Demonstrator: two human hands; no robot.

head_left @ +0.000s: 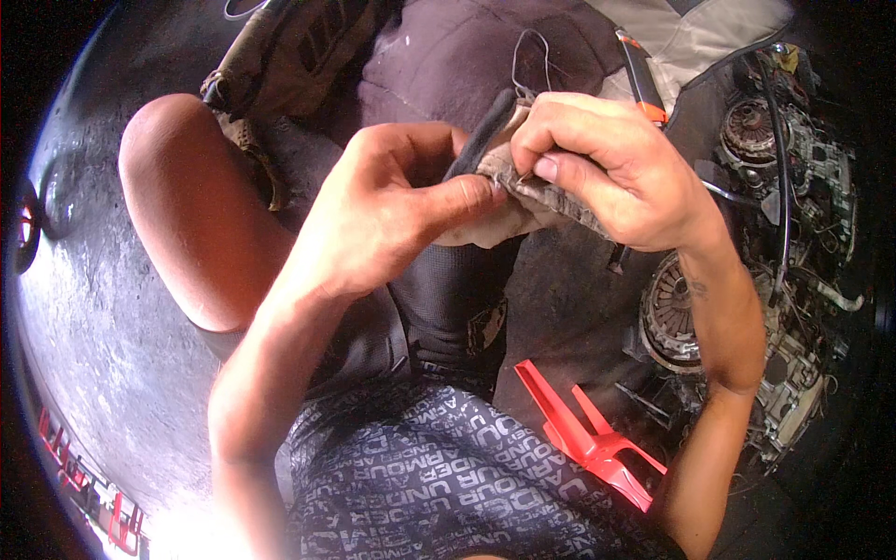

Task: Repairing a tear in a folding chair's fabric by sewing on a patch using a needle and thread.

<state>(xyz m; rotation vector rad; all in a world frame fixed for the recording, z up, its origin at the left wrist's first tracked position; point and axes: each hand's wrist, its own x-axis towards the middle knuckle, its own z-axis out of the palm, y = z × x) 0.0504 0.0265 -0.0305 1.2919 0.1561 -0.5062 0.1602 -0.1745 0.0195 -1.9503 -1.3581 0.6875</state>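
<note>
Both hands work close together on a piece of beige fabric with a frayed seam and a dark grey edging strip. My left hand is closed, pinching the seam between thumb and fingers. Facing it, my right hand is closed too, with thumb and forefinger together at the seam and the fabric running under its palm. Whatever small thing may sit between those fingertips is hidden. A thin loop of thread or wire rises from the fabric's upper end.
A dark padded cover lies beyond the hands. By it is a black and orange utility knife on light cloth. Engine parts with round clutch plates stand at the right. A red plastic piece lies near my right forearm.
</note>
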